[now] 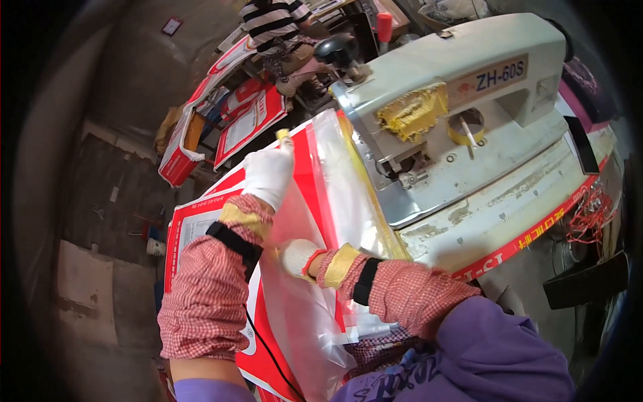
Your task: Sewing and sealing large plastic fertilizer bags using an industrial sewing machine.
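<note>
The person's left hand (268, 175), in a white glove with a yellow thumb tip, is lying at 10 o'clock from the view's centre, over a red-and-white bag (305, 161); whether its fingers are closing on anything, one cannot tell. The right hand (296, 258), also gloved, is resting at 7 o'clock against clear plastic (301, 328); its fingertips are hiding, so its grip cannot be told either. The bag is spreading beneath both hands, from 11 o'clock down to 7 o'clock, and the plastic is overlapping it, wrinkling toward 6 o'clock. A pale sewing machine (482, 63) is standing at 2 o'clock, carrying a yellow pad (415, 110) and a tape roll (462, 137). Red cords (593, 214) are hanging in a tangle at 3 o'clock. Between 11 and 12 o'clock, another person (274, 27) is sitting beyond other red-and-white bags (251, 125).
</note>
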Tool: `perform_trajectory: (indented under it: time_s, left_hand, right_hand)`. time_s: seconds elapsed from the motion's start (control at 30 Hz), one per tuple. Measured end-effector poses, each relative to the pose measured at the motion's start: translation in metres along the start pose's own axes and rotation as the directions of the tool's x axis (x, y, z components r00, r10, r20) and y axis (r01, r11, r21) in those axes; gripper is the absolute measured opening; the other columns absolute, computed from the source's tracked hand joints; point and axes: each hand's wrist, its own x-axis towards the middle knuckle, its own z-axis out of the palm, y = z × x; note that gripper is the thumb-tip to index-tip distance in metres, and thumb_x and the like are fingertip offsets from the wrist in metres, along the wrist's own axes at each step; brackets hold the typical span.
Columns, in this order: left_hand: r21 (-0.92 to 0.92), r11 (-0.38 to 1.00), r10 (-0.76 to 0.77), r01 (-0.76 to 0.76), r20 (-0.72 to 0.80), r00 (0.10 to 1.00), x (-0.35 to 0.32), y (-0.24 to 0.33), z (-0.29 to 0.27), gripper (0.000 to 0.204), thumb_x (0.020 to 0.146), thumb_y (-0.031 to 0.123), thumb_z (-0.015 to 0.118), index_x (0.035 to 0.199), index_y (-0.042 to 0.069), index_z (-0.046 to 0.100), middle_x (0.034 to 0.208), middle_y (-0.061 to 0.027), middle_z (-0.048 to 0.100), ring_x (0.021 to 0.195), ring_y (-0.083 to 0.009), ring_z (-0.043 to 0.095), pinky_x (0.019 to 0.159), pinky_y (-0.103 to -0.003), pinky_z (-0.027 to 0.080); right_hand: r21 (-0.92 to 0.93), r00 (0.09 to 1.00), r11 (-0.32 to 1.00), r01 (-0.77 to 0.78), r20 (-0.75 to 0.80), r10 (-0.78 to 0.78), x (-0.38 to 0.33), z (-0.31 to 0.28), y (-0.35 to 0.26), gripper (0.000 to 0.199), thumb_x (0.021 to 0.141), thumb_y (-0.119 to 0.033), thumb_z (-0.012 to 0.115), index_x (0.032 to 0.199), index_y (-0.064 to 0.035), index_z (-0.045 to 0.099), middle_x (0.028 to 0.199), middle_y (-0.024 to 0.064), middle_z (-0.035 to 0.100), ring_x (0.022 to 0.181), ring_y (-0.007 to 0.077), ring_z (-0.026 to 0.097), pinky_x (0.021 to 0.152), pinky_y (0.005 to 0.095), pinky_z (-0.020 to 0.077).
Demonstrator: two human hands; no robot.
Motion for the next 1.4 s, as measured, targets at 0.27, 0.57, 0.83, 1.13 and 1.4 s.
perform_trajectory:
  time_s: [0.27,0.57,0.83,1.13,1.4]
  left_hand:
    - [0.498,0.862,-0.033,0.096,-0.133,0.991,0.060,-0.077,-0.089,0.015,0.071,0.017,0.058,0.084,0.012,0.063,0.089,-0.0034,0.056,0.084,-0.0181,0.054,0.066,-0.033,0.038]
    - [-0.009,0.982,-0.186,0.186,-0.006,0.982,0.061,-0.083,-0.150,0.026,0.080,0.024,0.044,0.095,0.011,0.061,0.097,-0.0144,0.061,0.090,-0.0318,0.059,0.076,-0.041,0.047]
    - [-0.061,0.994,-0.095,0.092,-0.044,0.995,0.046,-0.075,-0.160,0.030,0.080,0.030,0.045,0.095,0.010,0.061,0.094,-0.0140,0.062,0.091,-0.0318,0.058,0.078,-0.038,0.046]
    - [0.073,0.997,-0.004,0.007,-0.036,0.999,0.043,-0.062,-0.170,0.028,0.087,0.024,0.038,0.093,0.008,0.061,0.095,-0.0153,0.061,0.091,-0.0300,0.058,0.078,-0.038,0.046]
    - [0.137,0.970,-0.204,0.198,0.030,0.978,0.087,-0.189,-0.101,0.026,0.087,0.019,0.042,0.099,0.004,0.060,0.087,-0.0167,0.062,0.087,-0.0294,0.059,0.078,-0.036,0.046]
  right_hand:
    - [-0.063,0.712,0.971,0.232,0.691,-0.126,-0.127,0.102,-0.044,0.012,0.074,-0.018,0.055,0.081,-0.0132,0.064,0.074,0.0098,0.062,0.066,0.0244,0.061,0.058,0.0375,0.0490]
    - [0.822,0.885,0.330,-0.465,0.447,0.132,-0.226,-0.062,0.008,0.039,0.077,-0.027,0.060,0.106,-0.0021,0.056,0.095,0.0121,0.062,0.090,0.0286,0.058,0.075,0.0401,0.0461]
    - [0.023,0.675,0.820,-0.572,-0.556,0.486,-0.206,-0.177,-0.011,0.047,0.071,-0.010,0.064,0.115,-0.0038,0.048,0.079,0.0134,0.060,0.073,0.0316,0.058,0.064,0.0390,0.0463]
    - [0.358,0.839,0.776,-0.519,0.038,0.543,-0.193,-0.172,-0.008,0.036,0.073,-0.023,0.062,0.101,-0.0018,0.054,0.072,0.0145,0.060,0.067,0.0280,0.059,0.059,0.0369,0.0464]
    - [0.419,0.879,0.907,-0.044,-0.414,0.235,-0.154,-0.125,-0.068,0.026,0.081,-0.028,0.051,0.092,-0.0050,0.055,0.088,0.0156,0.059,0.084,0.0317,0.056,0.069,0.0405,0.0437]
